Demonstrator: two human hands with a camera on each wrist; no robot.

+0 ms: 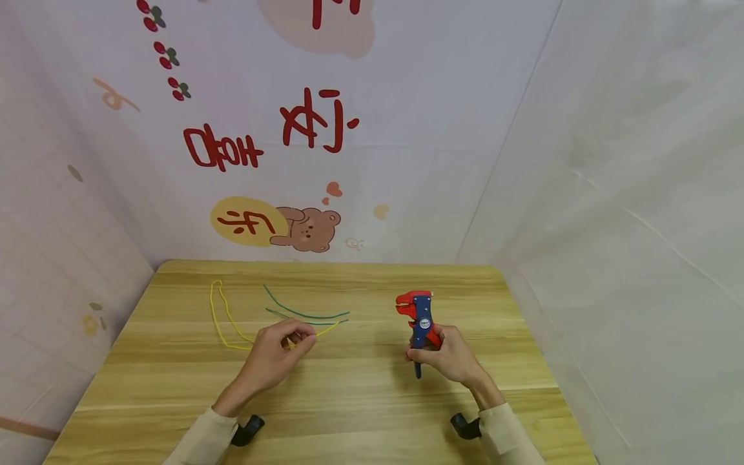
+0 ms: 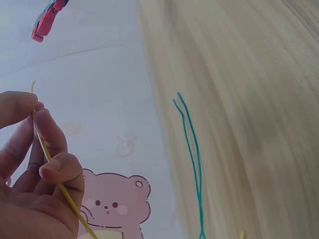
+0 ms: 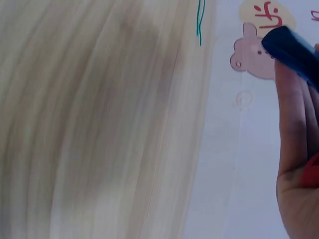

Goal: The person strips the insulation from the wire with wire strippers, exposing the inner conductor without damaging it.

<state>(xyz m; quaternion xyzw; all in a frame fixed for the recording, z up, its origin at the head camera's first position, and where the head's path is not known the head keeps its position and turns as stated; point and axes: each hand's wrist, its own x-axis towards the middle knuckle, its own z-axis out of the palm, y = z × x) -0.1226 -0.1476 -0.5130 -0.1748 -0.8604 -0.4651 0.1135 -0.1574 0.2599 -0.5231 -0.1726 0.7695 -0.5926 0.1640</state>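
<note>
My left hand (image 1: 280, 352) pinches a yellow wire (image 1: 329, 329) between thumb and fingertips; its end sticks out past them to the right. In the left wrist view the yellow wire (image 2: 70, 200) runs down across the fingers of the left hand (image 2: 42, 169). To the right, my right hand (image 1: 450, 356) grips the handles of a red and blue wire tool (image 1: 424, 323), jaws upward and facing left. The right wrist view shows part of the blue handle (image 3: 291, 50) in the right hand (image 3: 294, 144).
Two green wires (image 1: 308, 316) lie on the wooden table (image 1: 360, 400) just beyond my left hand. Farther left, a long loop of yellow wire (image 1: 213, 313) rests on the table. A printed white curtain (image 1: 407, 161) stands behind the table, with more sheeting on both sides.
</note>
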